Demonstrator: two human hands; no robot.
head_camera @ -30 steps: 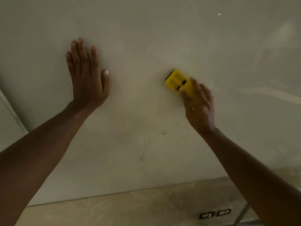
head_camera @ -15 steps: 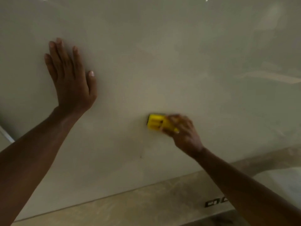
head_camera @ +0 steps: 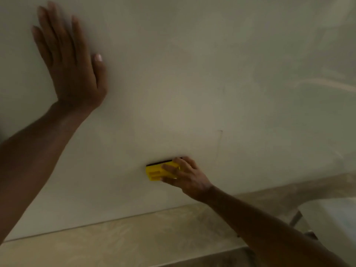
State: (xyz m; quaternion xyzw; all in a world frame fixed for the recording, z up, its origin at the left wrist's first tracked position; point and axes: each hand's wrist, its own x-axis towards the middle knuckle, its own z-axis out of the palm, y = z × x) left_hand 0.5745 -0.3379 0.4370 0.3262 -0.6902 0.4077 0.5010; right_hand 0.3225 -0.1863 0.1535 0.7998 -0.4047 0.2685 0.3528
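Because my right hand (head_camera: 185, 177) covers its right half, I see only the left part of the yellow squeegee (head_camera: 155, 172). Its dark top edge lies against the pale glossy panel (head_camera: 212, 74), low and just right of centre. My fingers curl over its face, grasping it. My left hand (head_camera: 71, 70) lies well apart, up and to the left, flat on the panel with straight fingers, holding nothing. Below the panel runs a tan marbled band (head_camera: 125, 236). A blurred white object (head_camera: 333, 218) is cut off at the right edge.

L grip (head_camera: 71, 74) flat (R grip (head_camera: 187, 178) curled).
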